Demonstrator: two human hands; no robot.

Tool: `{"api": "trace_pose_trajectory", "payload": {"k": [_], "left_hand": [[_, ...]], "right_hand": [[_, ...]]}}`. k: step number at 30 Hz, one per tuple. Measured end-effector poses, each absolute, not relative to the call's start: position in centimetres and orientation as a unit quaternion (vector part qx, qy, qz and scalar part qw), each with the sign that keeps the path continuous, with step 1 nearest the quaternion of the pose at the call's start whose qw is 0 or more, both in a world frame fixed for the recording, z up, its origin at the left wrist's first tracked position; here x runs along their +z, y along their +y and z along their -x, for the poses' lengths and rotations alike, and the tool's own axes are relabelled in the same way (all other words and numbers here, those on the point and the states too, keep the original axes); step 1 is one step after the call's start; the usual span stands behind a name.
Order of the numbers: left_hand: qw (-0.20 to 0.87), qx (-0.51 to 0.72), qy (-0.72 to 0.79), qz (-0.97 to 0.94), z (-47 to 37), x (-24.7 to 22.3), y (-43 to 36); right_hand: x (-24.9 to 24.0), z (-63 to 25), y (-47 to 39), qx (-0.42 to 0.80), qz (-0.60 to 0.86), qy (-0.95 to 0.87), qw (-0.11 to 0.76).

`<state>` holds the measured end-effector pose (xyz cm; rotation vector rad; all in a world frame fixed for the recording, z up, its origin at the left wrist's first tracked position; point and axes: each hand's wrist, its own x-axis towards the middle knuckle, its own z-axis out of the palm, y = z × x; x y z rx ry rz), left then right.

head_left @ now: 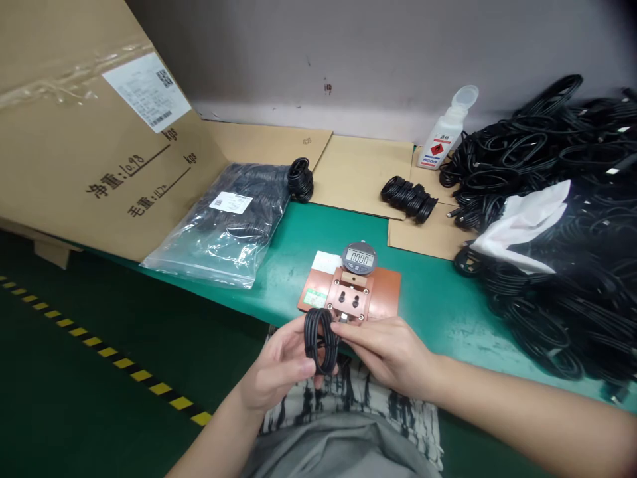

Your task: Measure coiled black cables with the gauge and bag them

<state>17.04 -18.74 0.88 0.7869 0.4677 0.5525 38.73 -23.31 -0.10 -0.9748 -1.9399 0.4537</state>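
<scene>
A coiled black cable [321, 340] is gripped in my left hand [281, 365], its fingers and thumb around the coil's left and lower sides. My right hand [388, 352] pinches the cable's end, with the metal connector [344, 318] at the front edge of a copper-coloured fixture [385, 292]. Whether the connector is inside the fixture I cannot tell. On the fixture, a round digital gauge [359, 257] shows zeros. The fixture lies on the green tabletop [293, 245], just beyond both hands.
An open cardboard box [94, 153] stands at the left beside a clear bag of cables [243, 199]. Small coils [408, 198] lie on cardboard sheets [358, 169] behind. A white bottle [442, 136] with its cap open and a large cable pile [537, 146] are at the right.
</scene>
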Motion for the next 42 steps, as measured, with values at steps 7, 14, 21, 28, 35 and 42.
{"api": "trace_pose_trajectory", "payload": {"k": [7, 14, 21, 28, 35, 42], "left_hand": [[0.855, 0.27, 0.231, -0.379, -17.19, 1.0, -18.77], [0.848, 0.303, 0.244, -0.359, -17.27, 0.91, -19.06], [0.845, 0.303, 0.251, -0.362, -17.39, 0.91, -19.17], [0.846, 0.298, 0.241, -0.371, -17.37, 1.29, -19.41], [0.84, 0.293, 0.246, -0.385, -17.51, 1.51, -19.35], [0.837, 0.297, 0.253, -0.384, -17.57, 1.46, -19.44]], "right_hand": [[0.09, -38.57, -23.33, 0.177, 0.408, -0.777, 0.445], [0.15, -38.45, -23.31, 0.202, 0.429, -0.757, 0.45], [0.13, -38.43, -23.36, 0.217, 0.432, -0.747, 0.456], [0.06, -38.4, -23.45, 0.227, 0.441, -0.741, 0.453], [-0.03, -38.41, -23.45, 0.231, 0.444, -0.738, 0.453], [0.17, -38.38, -23.44, 0.226, 0.447, -0.739, 0.451]]}}
